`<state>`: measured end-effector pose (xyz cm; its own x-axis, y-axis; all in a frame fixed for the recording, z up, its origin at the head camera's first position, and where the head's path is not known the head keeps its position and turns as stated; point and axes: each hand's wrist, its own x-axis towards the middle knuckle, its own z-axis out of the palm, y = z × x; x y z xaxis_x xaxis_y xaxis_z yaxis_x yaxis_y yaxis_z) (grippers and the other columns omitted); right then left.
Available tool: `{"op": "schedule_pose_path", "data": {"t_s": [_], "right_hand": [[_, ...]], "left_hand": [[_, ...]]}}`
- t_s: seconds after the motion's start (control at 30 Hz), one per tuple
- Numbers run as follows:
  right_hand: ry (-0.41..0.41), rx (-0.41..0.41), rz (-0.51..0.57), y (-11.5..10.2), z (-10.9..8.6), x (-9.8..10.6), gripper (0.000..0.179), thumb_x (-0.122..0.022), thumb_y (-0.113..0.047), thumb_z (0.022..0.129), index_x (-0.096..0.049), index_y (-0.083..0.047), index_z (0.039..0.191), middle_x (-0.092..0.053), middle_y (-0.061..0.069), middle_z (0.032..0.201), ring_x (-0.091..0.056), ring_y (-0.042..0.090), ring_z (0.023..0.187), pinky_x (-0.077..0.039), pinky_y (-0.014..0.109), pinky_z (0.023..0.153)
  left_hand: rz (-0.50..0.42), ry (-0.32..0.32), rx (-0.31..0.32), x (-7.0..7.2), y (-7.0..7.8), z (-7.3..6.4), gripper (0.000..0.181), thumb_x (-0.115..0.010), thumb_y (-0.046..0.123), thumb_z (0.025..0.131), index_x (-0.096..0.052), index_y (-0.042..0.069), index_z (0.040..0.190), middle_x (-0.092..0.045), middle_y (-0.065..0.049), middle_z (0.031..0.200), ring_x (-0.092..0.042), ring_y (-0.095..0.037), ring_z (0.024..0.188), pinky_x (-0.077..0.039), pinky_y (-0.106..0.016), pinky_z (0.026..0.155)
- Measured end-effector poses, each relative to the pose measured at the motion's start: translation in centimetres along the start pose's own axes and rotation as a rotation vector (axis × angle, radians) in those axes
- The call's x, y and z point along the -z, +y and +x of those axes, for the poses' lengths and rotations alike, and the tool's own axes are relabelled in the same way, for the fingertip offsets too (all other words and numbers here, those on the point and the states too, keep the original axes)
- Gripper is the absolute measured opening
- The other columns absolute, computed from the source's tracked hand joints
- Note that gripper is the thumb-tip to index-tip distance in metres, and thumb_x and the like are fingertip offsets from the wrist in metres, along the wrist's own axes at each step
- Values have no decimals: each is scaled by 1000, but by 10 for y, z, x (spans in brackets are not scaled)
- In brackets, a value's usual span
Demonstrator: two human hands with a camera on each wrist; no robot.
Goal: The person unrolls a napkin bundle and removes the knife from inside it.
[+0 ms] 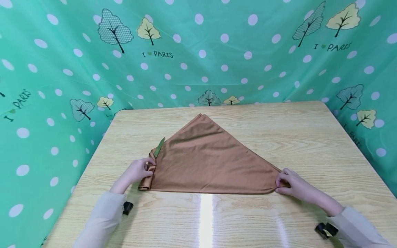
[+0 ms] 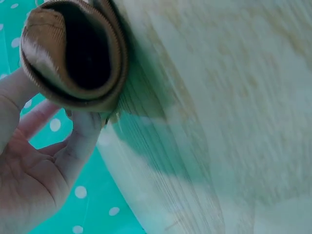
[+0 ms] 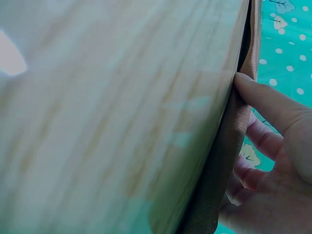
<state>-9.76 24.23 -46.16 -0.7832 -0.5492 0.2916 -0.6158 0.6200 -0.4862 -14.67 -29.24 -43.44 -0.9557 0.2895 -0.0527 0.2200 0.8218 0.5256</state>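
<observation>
A brown cloth (image 1: 211, 162) lies folded into a triangle on the table, its peak pointing away from me. Its left end is wound into a roll (image 1: 144, 184), and the hollow end of that roll (image 2: 114, 58) fills the top left of the left wrist view. My left hand (image 1: 138, 171) grips the roll with thumb and fingers. A green leaf-shaped piece (image 1: 159, 147) sticks out at the roll's far end, its lower part hidden. At the right corner my right hand (image 1: 295, 186) pinches the cloth; the right wrist view shows a fingertip on the cloth's edge (image 3: 239, 117).
The light wood table (image 1: 248, 220) has a glossy surface with a bright reflection near the front. A green dotted curtain (image 1: 217, 55) hangs behind and at both sides. Dark wrist devices (image 1: 128, 208) sit at both sleeves.
</observation>
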Motion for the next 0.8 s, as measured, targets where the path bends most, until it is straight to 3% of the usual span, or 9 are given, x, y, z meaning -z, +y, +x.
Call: {"op": "schedule_pose_path", "data": {"t_s": [0.33,0.57,0.8], "right_hand": [[-1,6,5,2,0,0,28,-75,-8,65,-51,-19,73,-37,-9,77,-33,2,69,-28,18,57],[3,10,7,1,1,1,28,-75,-8,65,-51,-19,73,-37,-9,77,-33,2,69,-29,18,57],[0,8,8,0,2,2,28,-75,-8,65,-51,-19,73,-37,-9,77,-33,2,69,-29,18,57]], "left_hand": [[-240,53,86,14,-16,-9,27,-64,-3,75,-59,-6,102,-59,-10,76,-56,-17,67,-45,-25,54],[-273,107,154,19,-23,-13,31,-66,-1,75,-57,-10,103,-59,-12,76,-54,-14,69,-45,-23,55],[-340,92,266,23,-28,-15,32,-62,0,79,-53,-13,106,-62,-11,76,-56,-10,62,-48,-24,56]]}}
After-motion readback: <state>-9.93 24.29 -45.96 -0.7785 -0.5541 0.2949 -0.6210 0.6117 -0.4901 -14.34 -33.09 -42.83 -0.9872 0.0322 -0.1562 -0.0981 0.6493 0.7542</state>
